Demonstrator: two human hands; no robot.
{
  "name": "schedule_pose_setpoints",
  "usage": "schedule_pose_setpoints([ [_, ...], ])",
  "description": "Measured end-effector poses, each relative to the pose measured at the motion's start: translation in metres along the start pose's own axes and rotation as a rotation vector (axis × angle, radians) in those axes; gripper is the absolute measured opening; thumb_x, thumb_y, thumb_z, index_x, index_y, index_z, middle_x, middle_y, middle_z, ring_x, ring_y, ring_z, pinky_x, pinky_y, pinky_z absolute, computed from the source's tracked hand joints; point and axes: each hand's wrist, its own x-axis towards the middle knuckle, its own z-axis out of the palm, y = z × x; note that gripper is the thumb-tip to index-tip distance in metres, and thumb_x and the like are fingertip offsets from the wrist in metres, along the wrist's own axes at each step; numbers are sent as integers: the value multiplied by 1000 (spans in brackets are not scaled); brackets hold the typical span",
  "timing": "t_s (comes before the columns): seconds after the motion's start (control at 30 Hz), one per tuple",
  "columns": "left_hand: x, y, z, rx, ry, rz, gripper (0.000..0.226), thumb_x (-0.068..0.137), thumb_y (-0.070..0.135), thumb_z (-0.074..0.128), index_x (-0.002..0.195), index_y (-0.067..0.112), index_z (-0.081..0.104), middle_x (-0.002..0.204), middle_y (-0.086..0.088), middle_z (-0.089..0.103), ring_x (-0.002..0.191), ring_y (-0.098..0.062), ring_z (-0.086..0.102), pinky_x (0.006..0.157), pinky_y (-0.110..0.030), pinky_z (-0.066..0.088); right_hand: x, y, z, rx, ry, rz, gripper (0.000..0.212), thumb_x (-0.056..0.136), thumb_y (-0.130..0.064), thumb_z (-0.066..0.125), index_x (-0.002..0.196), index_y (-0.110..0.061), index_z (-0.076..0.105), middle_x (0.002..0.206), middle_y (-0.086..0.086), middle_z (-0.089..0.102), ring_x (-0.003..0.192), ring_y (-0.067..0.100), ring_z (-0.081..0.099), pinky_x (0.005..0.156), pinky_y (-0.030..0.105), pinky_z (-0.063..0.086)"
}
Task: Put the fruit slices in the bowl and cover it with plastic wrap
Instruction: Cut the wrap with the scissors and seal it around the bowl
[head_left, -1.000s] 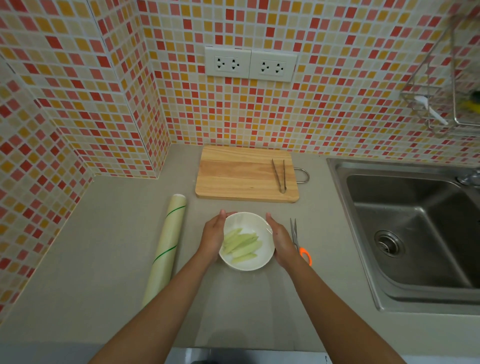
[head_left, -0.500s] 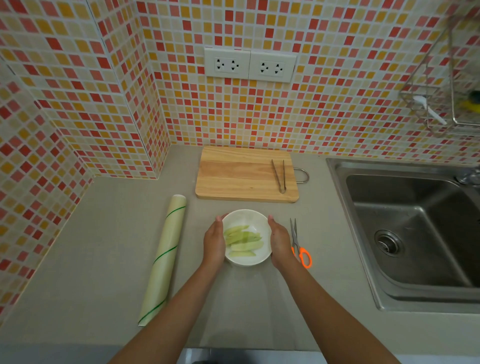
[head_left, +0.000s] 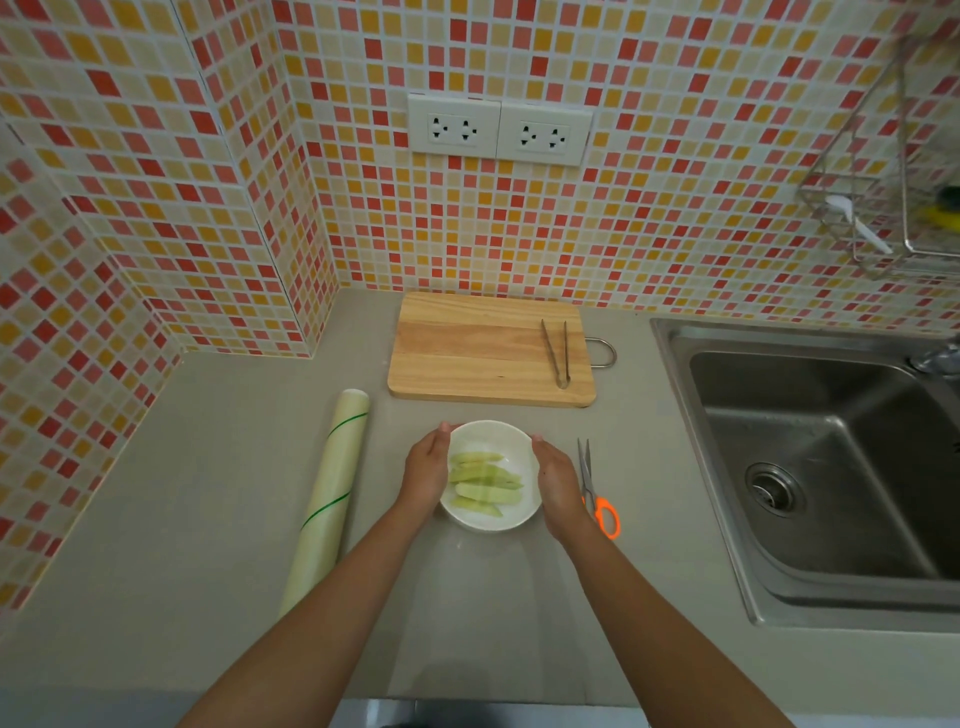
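Note:
A white bowl (head_left: 488, 522) stands on the grey counter and holds several pale green fruit slices (head_left: 485, 483). My left hand (head_left: 426, 475) is cupped against the bowl's left side, and my right hand (head_left: 558, 486) against its right side. A faint clear sheet of plastic wrap (head_left: 488, 613) shows on the counter from the bowl towards me; whether it runs over the bowl I cannot tell. The plastic wrap roll (head_left: 332, 493) lies lengthwise to the left of the bowl.
A wooden cutting board (head_left: 467, 353) with metal tongs (head_left: 557, 353) on it sits behind the bowl. Orange-handled scissors (head_left: 597, 499) lie just right of my right hand. A steel sink (head_left: 831, 467) fills the right side, below a wire rack (head_left: 893, 208). Tiled walls close the back and left.
The bowl has turned a little between my hands, so the slices now lie nearly level instead of slanted. Both hands stay on its sides.

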Motion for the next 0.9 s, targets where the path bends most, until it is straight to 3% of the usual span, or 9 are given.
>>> schedule_pose_setpoints([
  [0.17, 0, -1, 2, 4, 6, -13, 41, 103, 33, 32, 111, 14, 68, 105, -7, 69, 99, -22, 63, 89, -32, 49, 0, 3, 1, 18, -9, 45, 39, 100, -33, 39, 82, -19, 70, 74, -7, 73, 69, 6, 70, 53, 16, 51],
  [0.27, 2, 0, -1, 27, -22, -13, 42, 103, 34, 31, 113, 13, 67, 108, -8, 69, 99, -22, 64, 86, -30, 47, 2, -4, 0, -33, -35, 20, 38, 101, -33, 38, 87, -16, 69, 85, 0, 71, 81, 16, 66, 66, 25, 52],
  [0.37, 7, 7, -4, 54, -103, -38, 47, 103, 38, 29, 119, 14, 66, 116, -7, 68, 106, -22, 63, 94, -34, 49, 1, -5, 1, -27, -32, -25, 34, 100, -33, 41, 96, -18, 71, 96, 3, 71, 90, 18, 66, 77, 30, 51],
  [0.47, 7, 8, -7, -26, -48, -94, 55, 101, 48, 26, 125, 17, 63, 121, 0, 66, 110, -15, 60, 93, -28, 44, -1, 0, 2, 29, 51, -17, 29, 99, -26, 43, 87, -21, 69, 90, 1, 69, 89, 20, 63, 73, 27, 50],
  [0.6, -12, -5, -1, -200, 56, -141, 53, 99, 54, 23, 110, 27, 68, 115, 3, 69, 110, -15, 62, 102, -34, 44, -3, 3, 4, 124, 120, 43, 30, 100, -29, 41, 86, -22, 67, 91, 1, 67, 87, 18, 62, 75, 29, 49],
  [0.73, -27, -10, 18, -368, 174, -257, 60, 98, 54, 26, 110, 13, 68, 104, -6, 72, 96, -20, 67, 84, -33, 53, -7, 7, 15, 193, 177, 49, 31, 100, -28, 40, 83, -19, 64, 90, 6, 65, 86, 20, 60, 79, 34, 48],
  [0.83, -26, -9, 20, -392, 234, -296, 49, 98, 52, 31, 87, 20, 67, 85, 3, 69, 77, -9, 65, 58, -18, 48, -8, 9, 19, 213, 195, 54, 31, 100, -28, 39, 83, -20, 64, 88, 3, 66, 86, 19, 61, 77, 32, 48],
  [0.9, -23, -8, 18, -355, 246, -255, 46, 99, 49, 33, 86, 20, 67, 84, 4, 69, 75, -8, 64, 53, -14, 47, -9, 9, 20, 260, 207, 69, 30, 100, -27, 39, 87, -20, 64, 90, 2, 66, 87, 17, 61, 76, 30, 50],
])
